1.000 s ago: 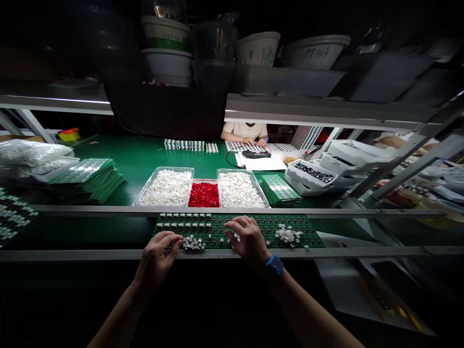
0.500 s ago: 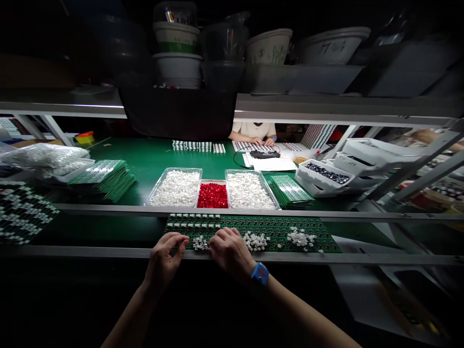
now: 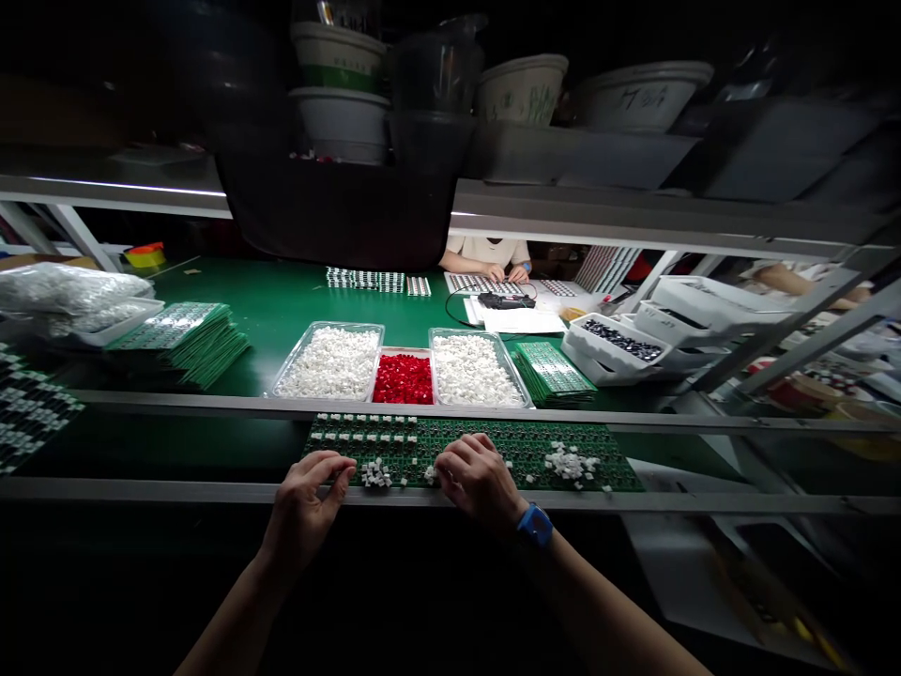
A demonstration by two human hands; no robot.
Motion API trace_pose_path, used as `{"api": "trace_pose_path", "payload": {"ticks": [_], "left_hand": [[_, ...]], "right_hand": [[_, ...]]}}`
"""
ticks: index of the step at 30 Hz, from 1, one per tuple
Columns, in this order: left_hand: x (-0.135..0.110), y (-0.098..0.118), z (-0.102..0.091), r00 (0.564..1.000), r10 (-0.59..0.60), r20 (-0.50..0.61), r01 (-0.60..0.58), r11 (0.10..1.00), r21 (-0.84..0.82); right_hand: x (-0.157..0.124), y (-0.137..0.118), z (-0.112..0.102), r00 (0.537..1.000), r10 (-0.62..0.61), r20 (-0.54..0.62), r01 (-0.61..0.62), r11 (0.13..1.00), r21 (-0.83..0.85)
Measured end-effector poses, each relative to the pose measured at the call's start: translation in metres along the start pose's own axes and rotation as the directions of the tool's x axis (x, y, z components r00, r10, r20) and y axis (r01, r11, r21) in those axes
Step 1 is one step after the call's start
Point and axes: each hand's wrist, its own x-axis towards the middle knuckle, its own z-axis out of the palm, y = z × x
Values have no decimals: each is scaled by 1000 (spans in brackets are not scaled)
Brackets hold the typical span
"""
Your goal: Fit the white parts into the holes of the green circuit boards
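A long green circuit board [image 3: 535,446] lies between two metal rails in front of me, its far left rows set with small white parts. My left hand [image 3: 306,502] rests at the board's near left edge, fingers curled and thumb meeting fingertips beside a small heap of white parts [image 3: 375,473]. My right hand [image 3: 477,479], with a blue watch [image 3: 535,524] on the wrist, lies knuckles-up on the board's middle, fingers bent over more white parts. Another heap of white parts [image 3: 567,463] sits on the board to the right.
Behind the far rail stand two clear trays of white parts [image 3: 329,361] [image 3: 473,368] and a tray of red parts [image 3: 403,377]. Stacks of green boards [image 3: 184,335] [image 3: 556,369] flank them. White bins [image 3: 612,345] sit at right. A person [image 3: 485,258] works across the green table. Bowls fill the shelf above.
My right hand has slid right along the board, covering the middle heap of white parts that showed half a second ago. My left hand has stayed at the board's left edge.
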Motion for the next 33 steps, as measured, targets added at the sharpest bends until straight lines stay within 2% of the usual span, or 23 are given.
{"api": "trace_pose_path", "payload": {"ticks": [4, 8, 11, 14, 20, 24, 28, 30, 33], "left_hand": [[4, 2, 0, 1000, 23, 8, -24, 999, 45], [15, 5, 3, 991, 112, 75, -120, 987, 106], [27, 13, 4, 958, 205, 203, -233, 964, 127], [38, 24, 3, 913, 244, 328, -298, 946, 128], [47, 30, 0, 868, 242, 434, -331, 933, 141], [47, 27, -1, 876, 231, 423, -286, 956, 69], [44, 24, -2, 911, 185, 368, -206, 978, 17], [41, 21, -4, 940, 132, 313, -136, 991, -10], [33, 15, -9, 976, -36, 217, 56, 994, -89]], "right_hand": [[-2, -3, -1, 997, 75, -20, -74, 996, 55], [-1, -11, 6, 999, 15, 42, -19, 996, 91], [-2, -10, 8, 998, 6, 57, -11, 997, 81], [-4, -5, 5, 999, 23, 39, -26, 996, 81], [-10, 5, -3, 993, 110, -30, -107, 990, 88], [-8, -3, 0, 985, 162, -53, -155, 981, 117], [2, -26, 10, 992, 119, 29, -122, 986, 117], [6, -35, 15, 987, 144, 67, -150, 985, 90], [9, -41, 23, 975, 186, 120, -194, 979, 62]]}}
